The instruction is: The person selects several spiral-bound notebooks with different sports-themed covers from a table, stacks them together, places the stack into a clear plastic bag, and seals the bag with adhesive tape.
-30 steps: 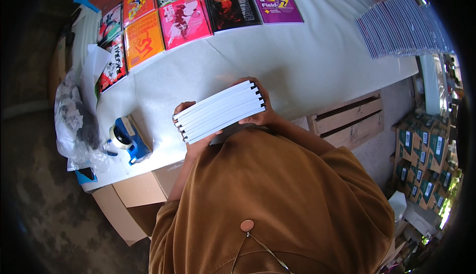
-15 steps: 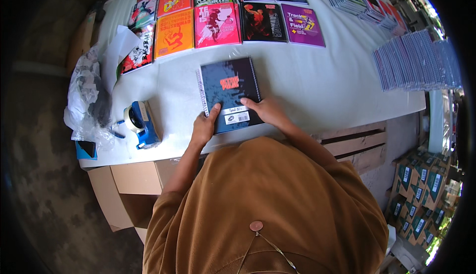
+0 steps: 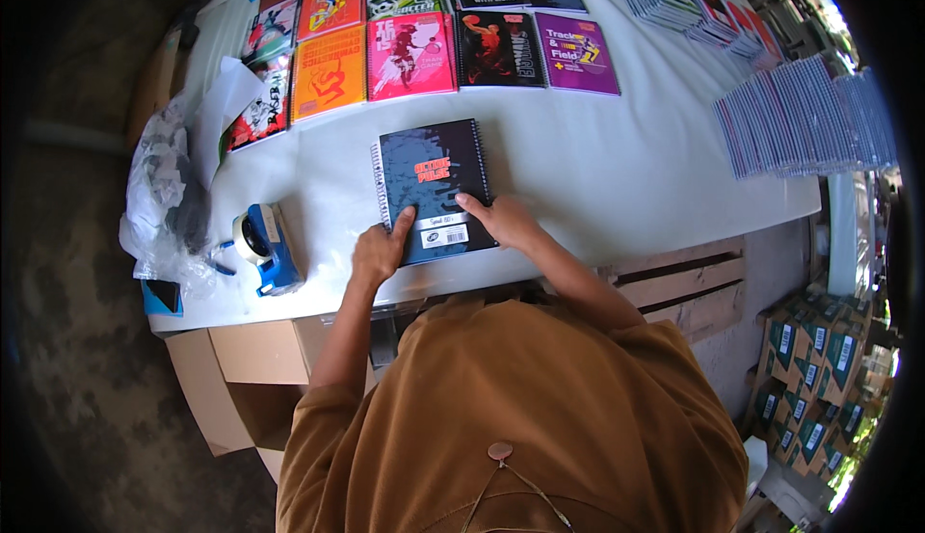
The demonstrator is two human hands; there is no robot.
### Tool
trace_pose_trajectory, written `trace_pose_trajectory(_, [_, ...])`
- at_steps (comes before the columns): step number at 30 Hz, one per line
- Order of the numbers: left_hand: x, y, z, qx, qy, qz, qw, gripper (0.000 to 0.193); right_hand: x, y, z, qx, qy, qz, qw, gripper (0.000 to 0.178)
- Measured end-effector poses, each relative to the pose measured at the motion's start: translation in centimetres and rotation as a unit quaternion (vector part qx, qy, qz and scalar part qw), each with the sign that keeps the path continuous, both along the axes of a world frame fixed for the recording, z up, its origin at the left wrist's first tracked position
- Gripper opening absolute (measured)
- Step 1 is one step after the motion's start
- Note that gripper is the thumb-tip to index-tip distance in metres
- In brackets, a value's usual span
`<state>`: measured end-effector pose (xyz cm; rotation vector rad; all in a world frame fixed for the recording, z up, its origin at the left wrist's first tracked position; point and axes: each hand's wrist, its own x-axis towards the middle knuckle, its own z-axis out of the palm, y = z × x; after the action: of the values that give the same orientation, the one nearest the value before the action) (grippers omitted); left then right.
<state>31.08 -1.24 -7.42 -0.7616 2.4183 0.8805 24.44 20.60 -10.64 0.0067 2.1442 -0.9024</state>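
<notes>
**Two hands, one dark notebook on top, ten bright covers beyond**

Here we are at the near side of the table (image 3: pixel 617 176), and both hands are busy! The left hand (image 3: pixel 379 249) grips the near left corner of a dark notebook (image 3: pixel 424 152), thumb pressed on the cover; the right hand (image 3: pixel 503 222) clasps the right edge, its thumb on top too. The remaining fingers are mostly hidden. Wire coils line both the left and right edges, so there may be more underneath, but I cannot tell how many, nor whether it rests on the cloth.

Look far: ten notebooks in two rows, five and five! Glossy, rectangular, spiral-bound; the near row runs from a red-and-white cover (image 3: pixel 258 104) through an orange one (image 3: pixel 330 70), a pink one (image 3: pixel 411 54) and a black one (image 3: pixel 499 49) to a purple one (image 3: pixel 578 54).

Over on the left, one blue tape dispenser (image 3: pixel 275 253) carries a round roll, beside crumpled clear plastic (image 3: pixel 159 205) and one creased white sheet (image 3: pixel 224 114). Right side: tightly ranked bundled notebooks (image 3: pixel 776 119), their edges finely ribbed. Below, an open cardboard box (image 3: pixel 255 355) on the left, a slatted wooden pallet (image 3: pixel 684 287) on the right.
</notes>
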Motion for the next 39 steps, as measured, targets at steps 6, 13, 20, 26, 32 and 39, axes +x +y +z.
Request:
trace_pose_trajectory(6, [1.6,-6.7,-4.9,-0.39,0.187,0.083,0.898,0.062,-0.3,4.9,2.0,0.137,0.242,-0.102,0.955,0.047])
trace_pose_trajectory(13, [0.1,-3.9,-6.8,-0.306,0.323,0.081,0.892,0.03,1.2,5.4,-5.2,0.173,0.561,-0.129,0.799,0.023])
trace_pose_trajectory(20, [0.4,-9.4,-2.3,0.17,0.301,0.189,0.919,0.036,-1.1,6.9,0.0,-0.251,0.243,-0.463,0.814,0.02])
trace_pose_trajectory(26, [0.6,-10.5,-1.6,0.094,0.358,0.22,0.902,0.026,-3.2,9.5,1.4,-0.163,0.189,-0.354,0.901,0.023])
trace_pose_trajectory(32, [1.6,-11.4,-2.5,-0.011,0.363,0.241,0.9,0.023,-3.2,9.6,1.9,-0.237,0.098,-0.302,0.918,0.026])
trace_pose_trajectory(39, [1.3,-8.8,-1.7,-0.329,0.42,0.085,0.842,0.021,-2.2,8.6,3.5,-0.275,-0.039,-0.229,0.933,0.053])
